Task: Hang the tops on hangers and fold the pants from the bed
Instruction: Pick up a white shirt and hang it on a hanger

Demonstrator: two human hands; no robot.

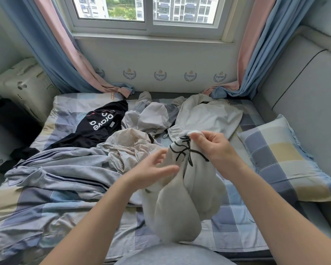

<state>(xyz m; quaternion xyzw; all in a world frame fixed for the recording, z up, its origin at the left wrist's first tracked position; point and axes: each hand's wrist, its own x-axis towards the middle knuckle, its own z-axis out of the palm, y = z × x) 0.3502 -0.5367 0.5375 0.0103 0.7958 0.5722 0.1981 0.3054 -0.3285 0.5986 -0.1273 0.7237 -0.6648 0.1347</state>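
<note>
Fingertips (196, 137) of the right hand (216, 148) pinched the top of a white soft garment with black cord (180, 197), hanging over the near edge of the checked bed (237, 217); the relaxed left hand (153, 169) hovered beside it.

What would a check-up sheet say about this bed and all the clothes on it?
Surface: bed, checked sheet, rumpled.
Job's things: white garment held up; black top, grey striped garment, beige garment and pale jacket lying loose.
Clutter: checked pillow at right.
Hands: right hand pinches the white garment's top; left hand open beside it.
Cables: nothing seen.
Surroundings: window, curtains, box at left.
</note>
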